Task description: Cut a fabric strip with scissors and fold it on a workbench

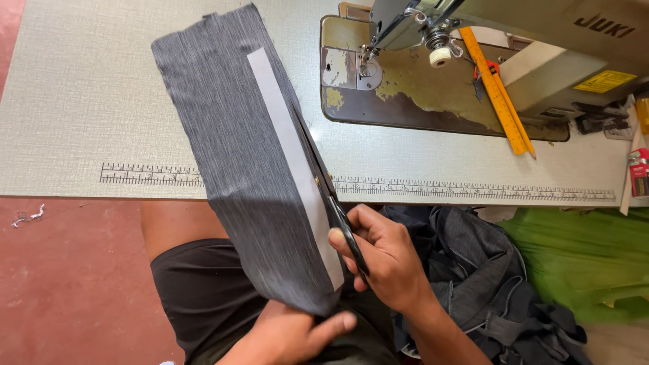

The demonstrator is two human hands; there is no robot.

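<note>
Grey fabric panel (243, 162) with pale interfacing strip (292, 155) along its right edge: soft, light, floppy; best held at its lower end. Left hand (297, 334) pinches that end, thumb extended. Right hand (382, 260), fingers curled through black scissors (334, 203), blades along the strip edge. Beyond the panel: sewing machine (514, 40), yellow ruler (497, 91). Right of it: dark garments (487, 277).
</note>
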